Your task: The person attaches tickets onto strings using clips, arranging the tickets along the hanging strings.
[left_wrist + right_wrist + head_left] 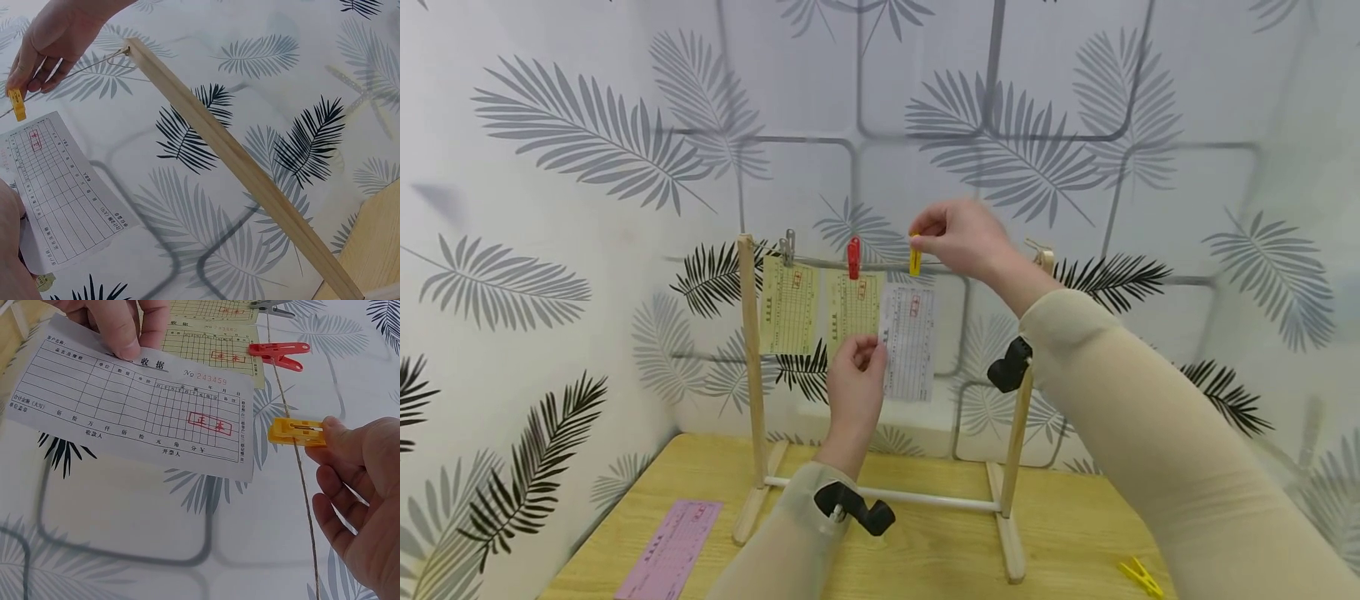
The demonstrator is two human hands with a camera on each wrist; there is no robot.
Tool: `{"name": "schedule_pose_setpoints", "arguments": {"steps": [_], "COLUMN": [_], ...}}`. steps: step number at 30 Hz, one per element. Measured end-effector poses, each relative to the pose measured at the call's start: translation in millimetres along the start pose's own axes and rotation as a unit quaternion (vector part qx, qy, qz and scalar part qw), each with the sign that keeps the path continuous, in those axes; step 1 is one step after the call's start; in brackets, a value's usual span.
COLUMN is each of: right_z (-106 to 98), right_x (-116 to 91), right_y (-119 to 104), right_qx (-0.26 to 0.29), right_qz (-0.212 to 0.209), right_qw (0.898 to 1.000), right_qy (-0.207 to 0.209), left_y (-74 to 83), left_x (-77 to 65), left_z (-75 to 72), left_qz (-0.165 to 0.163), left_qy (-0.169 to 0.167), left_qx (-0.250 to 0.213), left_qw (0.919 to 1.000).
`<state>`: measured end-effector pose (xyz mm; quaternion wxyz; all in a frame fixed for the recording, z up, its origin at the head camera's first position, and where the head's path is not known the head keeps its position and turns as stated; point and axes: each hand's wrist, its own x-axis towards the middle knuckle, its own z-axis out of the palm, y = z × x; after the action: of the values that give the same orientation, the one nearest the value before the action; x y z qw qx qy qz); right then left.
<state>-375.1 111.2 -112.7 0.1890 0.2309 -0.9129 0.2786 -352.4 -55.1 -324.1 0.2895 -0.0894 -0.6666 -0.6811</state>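
My left hand (859,379) pinches the lower left edge of a white receipt slip (912,346), which hangs upright just below the string. Between thumb and fingers, my right hand (966,237) holds a yellow clothespin (915,255) at the string, above the slip's top edge. In the right wrist view the clothespin (297,431) overlaps the string (304,487), and a gap separates it from the paper (131,403). To the left hang two yellow-green slips: one under a grey clip (787,247), the other under a red clothespin (853,258).
The string runs between two wooden posts (751,350) of a stand with a white lower bar (925,500). A pink slip (672,546) lies at the table's left. Another yellow clothespin (1141,577) lies at the right. A patterned wall stands behind.
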Motion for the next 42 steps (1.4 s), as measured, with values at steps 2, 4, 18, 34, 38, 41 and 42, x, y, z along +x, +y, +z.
{"name": "schedule_pose_setpoints", "arguments": {"steps": [2,4,18,34,38,41,42], "right_z": [0.4,0.9,3.1,0.7,1.1,1.7,1.9], "right_x": [-0.4,-0.2,-1.7,-7.6,-6.8,-6.3,-6.3], "right_y": [-0.3,-0.1,3.8,6.0,7.2,8.2,8.5], "right_qx": [0.001,0.001,-0.008,-0.003,-0.005,-0.006,-0.007], "right_qz": [0.000,0.000,-0.009,-0.007,-0.010,-0.011,-0.011], "right_qw": [1.000,1.000,1.000,1.000,1.000,1.000,1.000], "right_qy": [-0.003,-0.007,-0.018,-0.019,-0.023,-0.027,-0.029], "left_y": [1.1,2.2,6.7,11.6,12.2,12.2,12.3], "left_x": [0.7,1.1,2.1,-0.6,-0.6,-0.5,-0.5], "left_z": [0.4,0.8,5.6,10.4,11.3,11.6,11.8], "left_qz": [-0.001,-0.002,-0.010,-0.013,-0.012,-0.012,-0.011], "left_qy": [0.001,0.002,0.001,-0.006,-0.005,-0.004,-0.003], "left_qx": [-0.001,-0.002,-0.017,-0.038,-0.035,-0.036,-0.038], "left_qw": [1.0000,1.0000,0.9998,0.9992,0.9993,0.9993,0.9992]}}
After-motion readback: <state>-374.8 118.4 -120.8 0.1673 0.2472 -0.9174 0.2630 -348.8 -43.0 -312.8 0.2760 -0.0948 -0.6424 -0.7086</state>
